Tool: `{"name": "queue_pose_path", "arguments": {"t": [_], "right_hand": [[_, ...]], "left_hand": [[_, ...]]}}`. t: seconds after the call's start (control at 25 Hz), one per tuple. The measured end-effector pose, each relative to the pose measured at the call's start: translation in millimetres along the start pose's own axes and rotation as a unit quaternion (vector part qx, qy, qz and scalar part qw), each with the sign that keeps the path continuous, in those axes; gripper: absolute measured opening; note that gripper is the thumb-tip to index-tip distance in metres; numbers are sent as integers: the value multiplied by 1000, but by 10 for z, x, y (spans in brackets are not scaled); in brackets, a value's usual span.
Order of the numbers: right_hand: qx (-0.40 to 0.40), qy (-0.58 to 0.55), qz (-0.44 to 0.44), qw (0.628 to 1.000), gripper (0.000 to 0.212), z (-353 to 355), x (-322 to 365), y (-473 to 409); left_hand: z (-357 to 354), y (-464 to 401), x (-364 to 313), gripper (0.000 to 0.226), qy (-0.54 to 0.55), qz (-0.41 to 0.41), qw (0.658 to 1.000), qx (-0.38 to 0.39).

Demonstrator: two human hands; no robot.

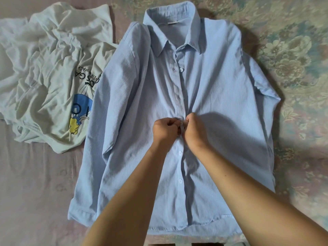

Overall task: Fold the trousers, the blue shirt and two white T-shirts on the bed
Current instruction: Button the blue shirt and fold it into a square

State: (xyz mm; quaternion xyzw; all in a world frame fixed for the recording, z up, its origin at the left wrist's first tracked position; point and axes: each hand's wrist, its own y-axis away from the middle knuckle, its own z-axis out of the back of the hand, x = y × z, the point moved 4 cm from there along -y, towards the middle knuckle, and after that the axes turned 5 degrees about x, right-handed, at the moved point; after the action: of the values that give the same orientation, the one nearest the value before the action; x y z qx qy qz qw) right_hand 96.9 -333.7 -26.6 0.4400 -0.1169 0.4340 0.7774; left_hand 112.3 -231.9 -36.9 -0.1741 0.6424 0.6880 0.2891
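head view: the fingers [174, 123] of both hands are curled tight and pinch the button placket [181, 126] of the blue shirt [221, 89] at its middle, knuckles almost touching one another, so little of the fingertips shows. the left hand [164, 130] grips the left edge of the placket and the right hand [194, 129] grips the right edge, with a small fold of striped cloth bunched between them. whether a button sits under the fingers cannot be told. both bare forearms reach up from the bottom edge and cross over the lower front of the shirt. below the hands two white buttons [180, 153] show fastened along the placket; above the hands one white button [181, 69] sits near the open collar [177, 32], which points away from the person. the shirt lies face up and spread flat on the bed [32, 174], its sleeves laid down along each side, the left cuff [79, 205] near the lower left. just beside the shirt's left sleeve, and partly tucked under it, lies a crumpled white t-shirt [44, 68] with black lettering and a blue and yellow cartoon print [79, 110]. the bed cover is plain mauve on the left and a pale floral pattern [292, 50] on the right.
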Motion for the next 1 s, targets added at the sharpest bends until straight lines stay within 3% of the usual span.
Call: {"name": "queue_pose_path", "arguments": {"t": [0.24,0.32,0.4,0.48,0.6,0.84,1.0], "right_hand": [[14,3,81,997,13,17,-38,-20],[29,-40,70,996,15,50,-76,-33],[10,-35,71,997,19,119,-76,-80],[-25,-11,101,994,18,209,-35,-182],[-67,-1,120,991,22,328,54,-415],[-13,54,92,994,16,314,172,-753],[10,74,63,995,13,325,245,-830]], "left_hand": [[40,10,-89,14,41,75,995,45],[91,-15,-147,15,-61,22,997,37],[115,-12,-265,16,-186,-77,979,-18],[80,4,-408,14,-226,-152,959,-81],[-41,-98,-553,14,-241,-216,939,-115],[-307,-321,-559,32,-389,-181,897,-107],[-264,-419,-489,25,-330,-161,922,-123]]}}
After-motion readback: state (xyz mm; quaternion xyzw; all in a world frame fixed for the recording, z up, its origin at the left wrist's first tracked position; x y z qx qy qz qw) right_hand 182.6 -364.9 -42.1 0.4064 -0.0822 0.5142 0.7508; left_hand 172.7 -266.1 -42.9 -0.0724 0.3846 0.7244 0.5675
